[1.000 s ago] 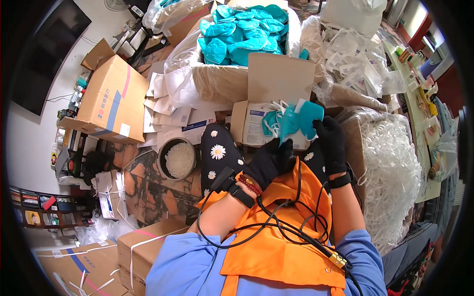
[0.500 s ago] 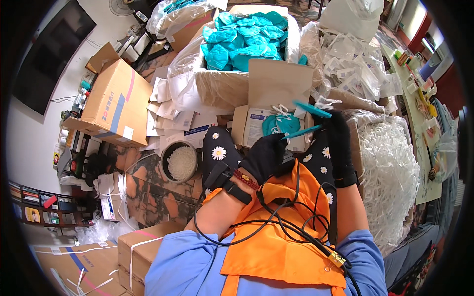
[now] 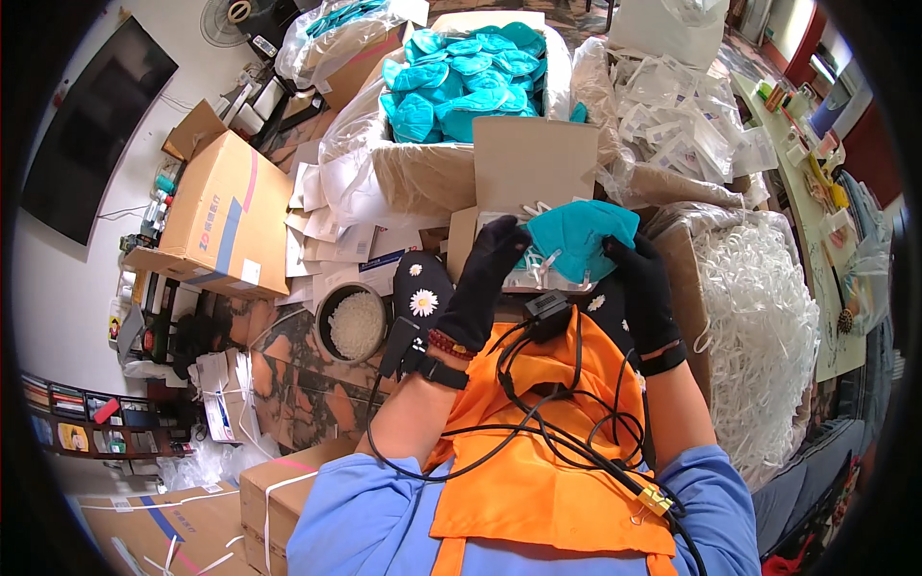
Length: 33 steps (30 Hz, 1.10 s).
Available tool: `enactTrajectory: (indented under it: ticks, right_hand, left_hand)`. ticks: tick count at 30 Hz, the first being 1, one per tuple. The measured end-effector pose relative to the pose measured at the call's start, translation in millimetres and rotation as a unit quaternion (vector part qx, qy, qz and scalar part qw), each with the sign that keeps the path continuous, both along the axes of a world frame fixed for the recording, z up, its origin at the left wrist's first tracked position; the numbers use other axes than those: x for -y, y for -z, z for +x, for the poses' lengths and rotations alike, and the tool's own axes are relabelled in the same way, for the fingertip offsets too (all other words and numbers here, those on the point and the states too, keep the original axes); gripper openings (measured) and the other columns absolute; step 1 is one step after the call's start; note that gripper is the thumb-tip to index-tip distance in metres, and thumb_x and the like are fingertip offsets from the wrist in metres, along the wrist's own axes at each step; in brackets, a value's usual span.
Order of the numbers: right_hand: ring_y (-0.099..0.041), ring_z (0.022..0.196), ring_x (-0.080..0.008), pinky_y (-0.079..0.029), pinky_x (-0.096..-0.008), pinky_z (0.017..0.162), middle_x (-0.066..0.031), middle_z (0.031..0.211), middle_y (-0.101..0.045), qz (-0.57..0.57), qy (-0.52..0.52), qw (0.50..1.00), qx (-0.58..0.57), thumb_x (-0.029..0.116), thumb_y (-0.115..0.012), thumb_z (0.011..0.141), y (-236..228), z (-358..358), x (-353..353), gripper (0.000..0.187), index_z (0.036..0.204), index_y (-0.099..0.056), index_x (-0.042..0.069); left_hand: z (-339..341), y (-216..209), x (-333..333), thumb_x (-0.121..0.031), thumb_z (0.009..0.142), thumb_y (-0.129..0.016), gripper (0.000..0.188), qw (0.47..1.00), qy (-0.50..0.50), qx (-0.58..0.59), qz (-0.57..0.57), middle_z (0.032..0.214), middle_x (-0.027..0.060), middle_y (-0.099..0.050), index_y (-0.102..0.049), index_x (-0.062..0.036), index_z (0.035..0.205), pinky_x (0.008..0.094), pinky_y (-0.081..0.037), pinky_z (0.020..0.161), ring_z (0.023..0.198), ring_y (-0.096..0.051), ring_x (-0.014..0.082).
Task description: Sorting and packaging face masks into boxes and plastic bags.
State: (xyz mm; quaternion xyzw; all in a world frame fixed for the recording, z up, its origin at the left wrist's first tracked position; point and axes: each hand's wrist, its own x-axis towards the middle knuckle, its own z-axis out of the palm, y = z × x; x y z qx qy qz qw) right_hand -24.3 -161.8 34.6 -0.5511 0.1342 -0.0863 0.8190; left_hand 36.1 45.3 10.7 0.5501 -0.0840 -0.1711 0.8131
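Left hand in black glove [image 3: 488,278], centre of frame, fingers curled closed on left edge of teal cup-shaped face mask [image 3: 576,238]. Right hand in black glove [image 3: 642,284] grips mask's right side, fingers closed on it. Mask held just above centre, over small open cardboard box [image 3: 523,178] with clear plastic packet [image 3: 538,278] beneath. Large plastic-lined carton of teal masks [image 3: 461,82] at top centre. Round dark bowl of white granules [image 3: 353,322] left of centre. Heap of white elastic straps [image 3: 759,326] at right.
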Motion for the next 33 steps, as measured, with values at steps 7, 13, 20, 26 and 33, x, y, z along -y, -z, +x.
enactTrajectory:
  ticks: [7, 13, 20, 26, 33]
  right_hand:
    - [-0.058, 0.094, -0.0128, -0.044, -0.0252, 0.084, -0.0049, 0.101, -0.064, -0.036, -0.028, 0.999, -0.027, 0.022, -0.061, 0.087, 8.0, 4.7, 0.4, 0.035, 0.115, -0.06, 0.001]
    - [-0.053, 0.107, -0.0141, -0.042, -0.0283, 0.091, -0.0071, 0.11, -0.061, -0.069, -0.064, 0.994, 0.062, 0.016, -0.065, 0.083, -2.6, 2.9, -10.1, 0.04, 0.12, -0.058, 0.0]
    - [-0.061, 0.086, -0.0128, -0.047, -0.0256, 0.079, -0.0041, 0.097, -0.066, -0.153, -0.155, 0.976, -0.004, 0.007, -0.066, 0.079, 24.3, -7.3, -19.9, 0.035, 0.113, -0.063, 0.002]
    - [-0.061, 0.084, -0.0205, -0.047, -0.0268, 0.074, -0.0098, 0.096, -0.066, -0.388, -0.096, 0.915, 0.061, 0.01, -0.059, 0.081, 4.2, -19.0, -14.7, 0.023, 0.103, -0.067, 0.005]
    - [-0.06, 0.099, -0.0193, -0.046, -0.03, 0.086, -0.008, 0.106, -0.065, -0.658, 0.052, 0.746, 0.088, 0.017, -0.061, 0.085, 42.3, -4.1, 31.5, 0.03, 0.111, -0.064, 0.003]
  left_hand:
    - [-1.2, -0.4, 19.0, -0.024, 0.09, -0.063, 0.03, 0.992, 0.11, 0.034, 0.058, 0.098, 0.0046, -0.063, -0.062, -0.0017, 0.108, 0.0288, -0.049, 0.076, 0.088, -0.059, 0.0095]
    - [3.3, 0.9, 18.5, -0.015, 0.088, -0.063, 0.016, 0.983, 0.012, 0.004, 0.185, 0.076, 0.0095, -0.067, -0.067, -0.0059, 0.1, 0.0288, -0.049, 0.056, 0.058, -0.062, 0.0213]
    - [16.4, 20.6, 11.3, -0.018, 0.089, -0.063, 0.015, 0.867, -0.081, 0.428, 0.243, 0.078, 0.0101, -0.067, -0.069, -0.0087, 0.098, 0.03, -0.047, 0.053, 0.06, -0.063, 0.02]
    - [8.0, -7.6, -4.1, -0.023, 0.089, -0.064, 0.014, 0.97, 0.028, 0.048, 0.238, 0.06, 0.0014, -0.053, -0.069, -0.0112, 0.094, 0.0273, -0.038, 0.045, 0.048, -0.049, 0.0087]
    - [7.5, -5.7, -19.9, -0.018, 0.088, -0.061, 0.019, 0.846, -0.032, 0.402, 0.349, 0.076, 0.0045, -0.065, -0.069, -0.0082, 0.102, 0.0271, -0.048, 0.058, 0.067, -0.06, 0.0113]
